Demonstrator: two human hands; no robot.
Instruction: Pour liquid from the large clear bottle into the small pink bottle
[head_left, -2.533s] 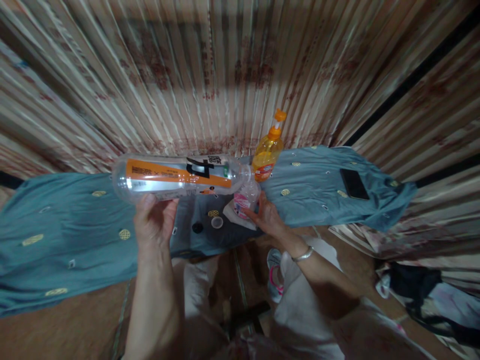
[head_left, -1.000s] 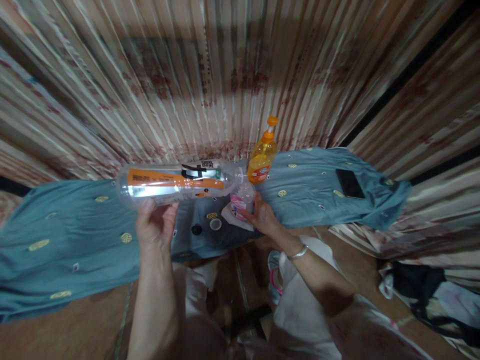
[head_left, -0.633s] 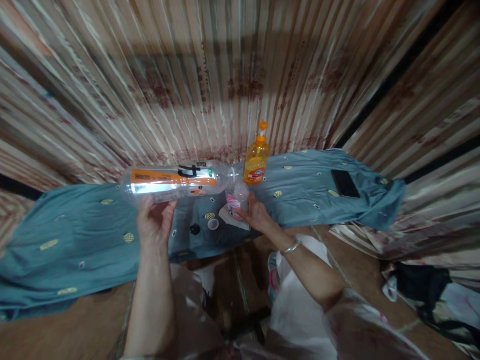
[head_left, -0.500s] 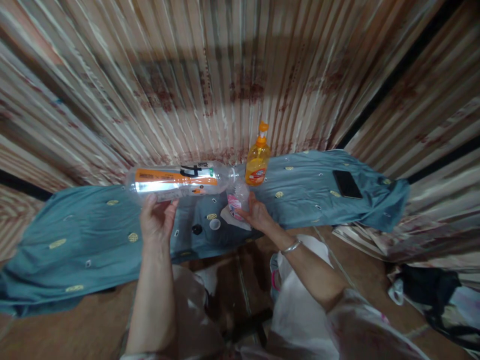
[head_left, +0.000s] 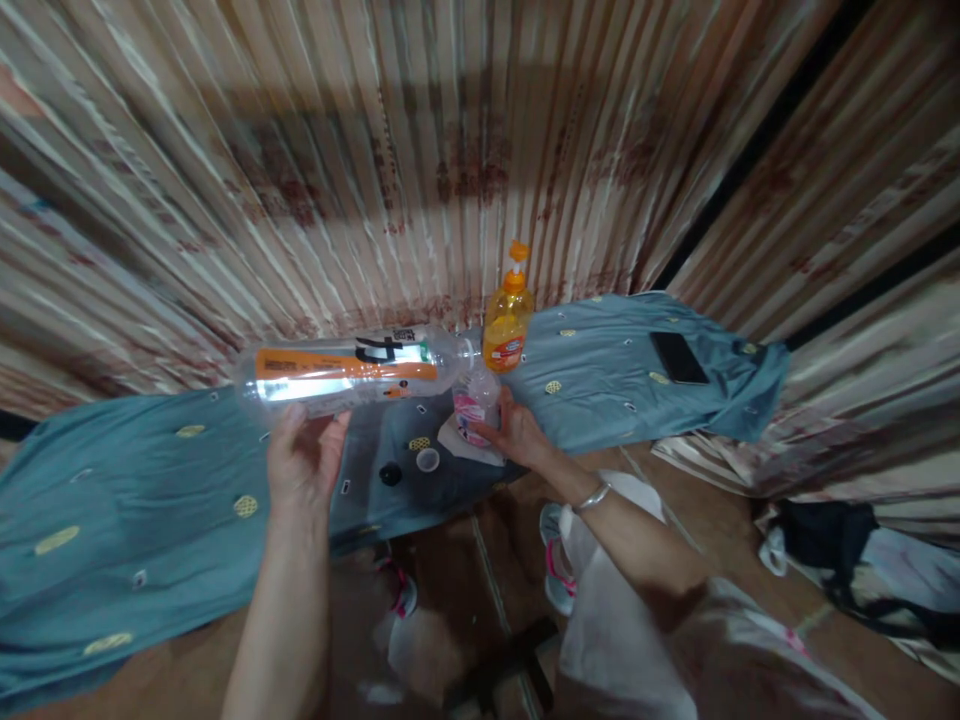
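Note:
My left hand (head_left: 304, 455) is closed on a large clear plastic bottle (head_left: 345, 370) with an orange and silver label, held on its side. The bottle's neck points right, at the top of a smaller clear bottle (head_left: 474, 405) with a pink label. My right hand (head_left: 517, 430) grips that small bottle, which stands on a white piece of paper or cloth (head_left: 469, 450). Whether liquid passes between the two I cannot make out. In front of my hands lie a black cap (head_left: 390, 473) and a translucent cap (head_left: 427, 460).
An orange pump bottle (head_left: 508, 325) stands just behind the small bottle. A black phone (head_left: 678, 357) lies to the right on the teal cloth (head_left: 592, 385). Pleated curtains (head_left: 330, 200) hang close behind. Dark fabric items (head_left: 832, 550) sit on the floor at the right.
The view has shifted slightly. The large bottle looks tilted a little more, its base lower at the left, with its neck still by the small bottle's top. Both hands keep their grip.

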